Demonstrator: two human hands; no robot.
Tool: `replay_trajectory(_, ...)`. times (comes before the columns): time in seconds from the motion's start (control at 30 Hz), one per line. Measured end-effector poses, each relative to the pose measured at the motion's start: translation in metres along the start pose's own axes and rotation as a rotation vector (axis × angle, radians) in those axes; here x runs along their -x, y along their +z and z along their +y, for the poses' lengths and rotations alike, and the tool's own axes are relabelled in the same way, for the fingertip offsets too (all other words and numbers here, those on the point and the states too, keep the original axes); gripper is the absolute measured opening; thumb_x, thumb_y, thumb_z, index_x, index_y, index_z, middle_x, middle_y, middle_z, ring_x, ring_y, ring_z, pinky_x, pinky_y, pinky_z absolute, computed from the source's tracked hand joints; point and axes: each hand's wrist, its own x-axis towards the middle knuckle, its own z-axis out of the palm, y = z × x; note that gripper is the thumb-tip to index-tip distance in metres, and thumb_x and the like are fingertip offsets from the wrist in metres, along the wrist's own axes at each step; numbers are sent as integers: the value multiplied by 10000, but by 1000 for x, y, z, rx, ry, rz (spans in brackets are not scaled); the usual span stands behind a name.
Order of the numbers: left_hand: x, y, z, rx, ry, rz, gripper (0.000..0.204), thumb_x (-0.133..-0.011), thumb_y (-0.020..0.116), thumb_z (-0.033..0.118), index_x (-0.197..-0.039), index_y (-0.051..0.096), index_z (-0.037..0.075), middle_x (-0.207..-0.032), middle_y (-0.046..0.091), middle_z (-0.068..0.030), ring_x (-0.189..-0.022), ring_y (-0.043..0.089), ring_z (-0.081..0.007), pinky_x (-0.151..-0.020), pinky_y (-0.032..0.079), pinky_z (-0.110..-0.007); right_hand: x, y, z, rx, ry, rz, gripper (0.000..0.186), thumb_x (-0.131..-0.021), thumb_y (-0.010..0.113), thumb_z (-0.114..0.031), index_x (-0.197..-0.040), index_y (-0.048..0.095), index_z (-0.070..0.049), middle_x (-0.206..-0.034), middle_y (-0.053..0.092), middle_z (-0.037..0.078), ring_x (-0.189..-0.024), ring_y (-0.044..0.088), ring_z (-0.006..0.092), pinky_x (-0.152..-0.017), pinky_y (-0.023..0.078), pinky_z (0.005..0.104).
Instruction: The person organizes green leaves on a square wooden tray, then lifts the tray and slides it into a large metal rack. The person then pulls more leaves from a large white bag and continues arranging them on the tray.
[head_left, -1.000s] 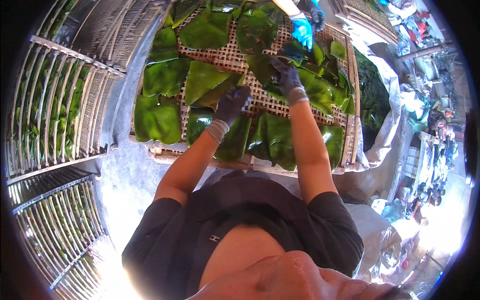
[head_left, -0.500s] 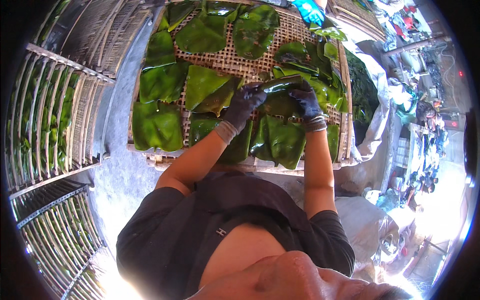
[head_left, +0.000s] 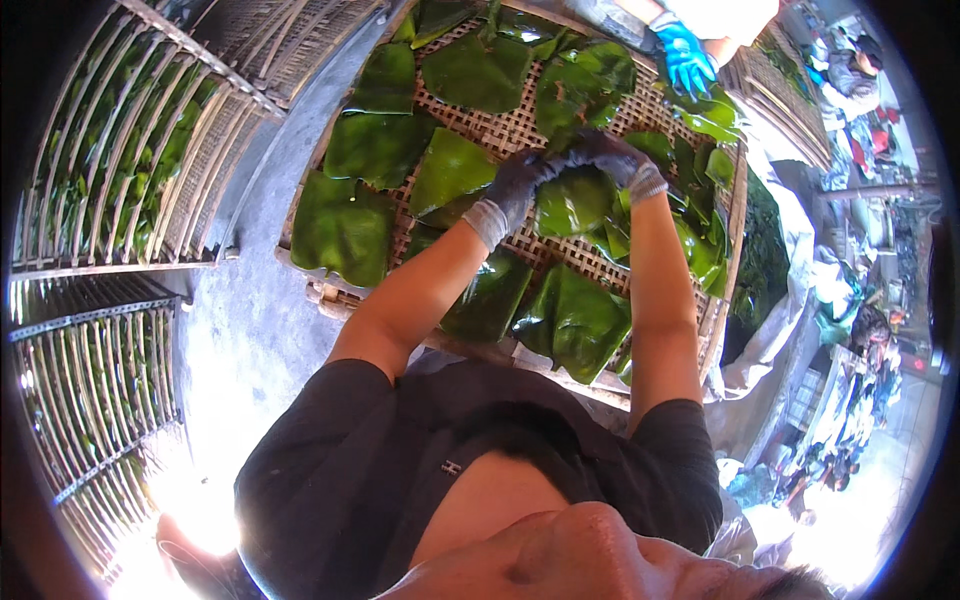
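Sheet, green and glossy, spreads over the woven tray just nearer us than our left grip and right grip, both dark-gloved and curled at its far edge; whether they pinch it, we cannot tell. Other green sheets surround both grips; a co-worker's blue-gloved hand is beyond our right grip.

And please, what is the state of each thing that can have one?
Left hand: gloved, grip unclear
Right hand: gloved, grip unclear
Green sheet beneath the hands: glossy, partly hidden
Woven tray: largely covered with sheets
Co-worker's hand: blue-gloved, open
Slatted rack: loaded
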Motion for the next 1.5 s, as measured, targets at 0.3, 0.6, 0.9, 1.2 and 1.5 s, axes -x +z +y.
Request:
replay_trajectory(0.3,-105,-96,-47,203,40,563,254,-880,563,-21,-1118,603,60,-966,606,-26,-841,525,-164,-794,451,-351,-98,41,-45,-208,411,565,448,-871,701,-252,-1279,623,-83,-1237,669,111,-1112,633,220,-966,490,336)
replay_trajectory(0.6,-105,-66,-25,-332,363,532,373,-799,619,17,-1171,620,-4,-1123,676,-150,-977,642,-279,-861,510,-375,10,71,-13,76,395,808,331,-910,676,-227,-1197,668,-62,-1074,728,100,-972,680,178,-873,527,327)
replay_trajectory(0.9,-70,-43,-8,-1057,219,465,584,-778,719,265,-1280,563,8,-1146,658,-241,-1060,637,-391,-922,511,-451,22,133,42,460,421,613,452,-891,687,-256,-1318,602,-133,-1105,713,127,-960,679,204,-843,539,318)
replay_trajectory(1.2,-99,-111,-111,-1306,597,260,510,-872,665,210,-1316,551,-14,-1270,601,-245,-1179,584,-359,-1018,462,-434,130,94,-57,368,691,352,917,-724,801,-507,-1479,411,-163,-1396,532,190,-1278,520,338,-1047,451,372)
replay_trajectory(1.5,29,2,-99,-510,139,-28,365,-924,631,185,-1246,607,13,-1092,681,-95,-968,635,-159,-871,514,-308,147,123,-62,493,814,332,565,-775,746,-485,-1232,619,-179,-1082,685,176,-999,661,363,-839,536,459)
